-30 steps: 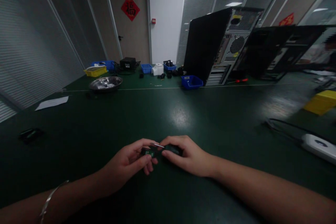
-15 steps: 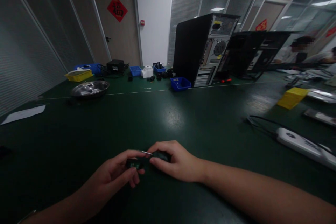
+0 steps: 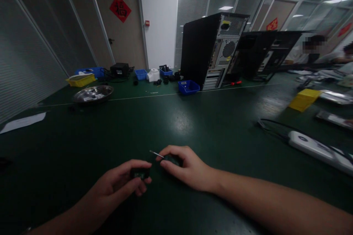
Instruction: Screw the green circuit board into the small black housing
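Dark module, one: greenish circuitry on its face, finer detail too dim to make out; located in the left hand, over the desk. Left grip: thumb and fingers closed about the module's edges.

Hand tool, one: thin metal shaft, dark handle; located in the right hand, grip curled round the handle, shaft pointing left. Tip near the left index finger, apart from the module.

Power strip, white, with dark cable: to the right. Yellow box: beyond the strip. Blue bin: farther back, beside a black computer tower, upright. Metal bowl, with pale contents: far left.
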### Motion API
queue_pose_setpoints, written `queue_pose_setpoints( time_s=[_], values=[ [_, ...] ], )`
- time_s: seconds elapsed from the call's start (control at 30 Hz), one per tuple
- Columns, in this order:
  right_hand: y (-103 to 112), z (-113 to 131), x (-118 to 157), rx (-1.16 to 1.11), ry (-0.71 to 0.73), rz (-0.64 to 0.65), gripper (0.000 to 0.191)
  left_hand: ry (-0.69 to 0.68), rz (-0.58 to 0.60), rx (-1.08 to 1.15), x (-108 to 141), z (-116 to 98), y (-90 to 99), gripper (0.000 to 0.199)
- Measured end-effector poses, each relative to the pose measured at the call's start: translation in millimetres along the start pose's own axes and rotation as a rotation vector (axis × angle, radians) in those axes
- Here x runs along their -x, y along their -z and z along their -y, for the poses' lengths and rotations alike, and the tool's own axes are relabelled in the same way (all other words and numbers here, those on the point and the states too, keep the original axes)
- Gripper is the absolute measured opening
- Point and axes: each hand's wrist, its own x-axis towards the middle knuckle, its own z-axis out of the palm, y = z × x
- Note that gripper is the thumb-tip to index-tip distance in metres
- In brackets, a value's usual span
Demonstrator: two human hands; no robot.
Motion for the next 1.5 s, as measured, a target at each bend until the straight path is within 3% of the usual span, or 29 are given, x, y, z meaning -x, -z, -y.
queue_pose_setpoints(
  time_s=[0.43, 0.6, 0.77, 0.93, 1.1, 1.23, 1.4, 1.5],
  values=[
    [-4, -6, -1, -0.17, -0.062, -0.07, 0.022, -0.046, -0.03, -0.116, 1, 1, -1.0, 0.033],
    [-6, -9, -1, -0.298, -0.075, -0.102, 0.025, -0.046, 0.023, -0.197, 0, 7, 2.3, 0.036],
    [-6, -11, -1, -0.401, -0.054, -0.08, 0.023, -0.047, -0.011, -0.231, -2, 11, 4.2, 0.039],
    [-7, -8, 2, -0.48, -0.032, -0.022, 0.021, -0.004, 0.042, -0.304, -5, 16, 8.6, 0.041],
    [-10, 8, 6, -0.587, -0.015, 0.071, 0.016, -0.028, 0.057, -0.332, -11, 22, 12.3, 0.039],
    [-8, 34, 12, -0.83, 0.049, 0.116, 0.016, -0.107, 0.071, -0.324, -14, 20, 11.2, 0.036],
    [-13, 71, 39, -0.968, 0.012, 0.251, 0.036, -0.177, 0.097, -0.223, -12, 16, 6.8, 0.033],
    [-23, 84, 62, -0.956, 0.038, 0.252, 0.039, -0.222, 0.088, -0.14, -15, 20, 8.0, 0.034]
  ],
)
